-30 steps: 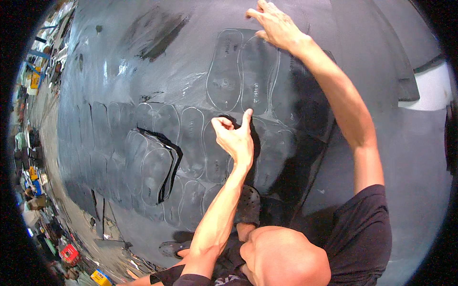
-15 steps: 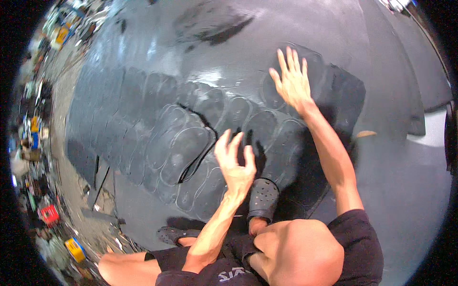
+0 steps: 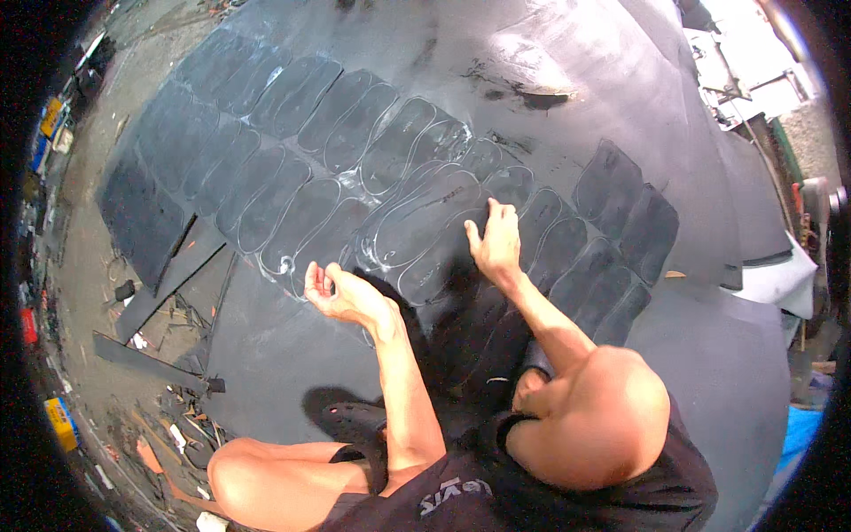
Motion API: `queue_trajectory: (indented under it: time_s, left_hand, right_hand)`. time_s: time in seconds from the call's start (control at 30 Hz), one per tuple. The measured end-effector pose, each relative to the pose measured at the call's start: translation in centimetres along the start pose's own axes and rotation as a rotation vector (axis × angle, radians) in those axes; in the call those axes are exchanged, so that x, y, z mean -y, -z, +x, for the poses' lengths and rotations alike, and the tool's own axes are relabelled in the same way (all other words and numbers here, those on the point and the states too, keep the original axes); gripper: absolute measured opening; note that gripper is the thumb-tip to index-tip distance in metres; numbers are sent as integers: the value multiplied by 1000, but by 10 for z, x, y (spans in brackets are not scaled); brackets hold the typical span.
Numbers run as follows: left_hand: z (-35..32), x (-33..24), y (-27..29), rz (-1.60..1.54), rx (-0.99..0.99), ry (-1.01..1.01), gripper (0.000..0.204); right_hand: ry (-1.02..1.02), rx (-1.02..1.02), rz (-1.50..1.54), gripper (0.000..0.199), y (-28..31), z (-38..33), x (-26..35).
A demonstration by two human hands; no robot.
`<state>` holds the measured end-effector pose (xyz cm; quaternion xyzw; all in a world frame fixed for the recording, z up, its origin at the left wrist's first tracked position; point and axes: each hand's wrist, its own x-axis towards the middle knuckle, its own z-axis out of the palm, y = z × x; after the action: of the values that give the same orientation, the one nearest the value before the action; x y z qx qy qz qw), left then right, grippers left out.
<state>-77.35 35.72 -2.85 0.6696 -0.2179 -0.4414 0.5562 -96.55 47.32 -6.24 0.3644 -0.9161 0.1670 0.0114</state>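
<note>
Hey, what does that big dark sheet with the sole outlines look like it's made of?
The dark sheet looks like rubber or a similar flexible sheet: matte black, lying flat with soft glare patches. The pale sole outlines look like chalk, smeared in places. The right hand presses flat on it.

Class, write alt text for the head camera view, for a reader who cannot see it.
A person crouches over a large black rubber sheet marked with rows of white sole outlines. Their right hand presses flat on one outline, while the left hand hovers half-curled just above the sheet. Offcut scraps litter the floor at left.
</note>
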Motion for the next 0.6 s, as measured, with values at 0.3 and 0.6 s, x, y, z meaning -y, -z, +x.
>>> queue_trajectory:
  time_s: [0.3,0.6]
  left_hand:
    - [57,-39,11,-213,-29,164,32]
    - [65,2,2,-76,1,30,28]
  right_hand:
    - [-108,94,-26,71,35,23,32]
    - [174,19,-68,67,14,9,6]
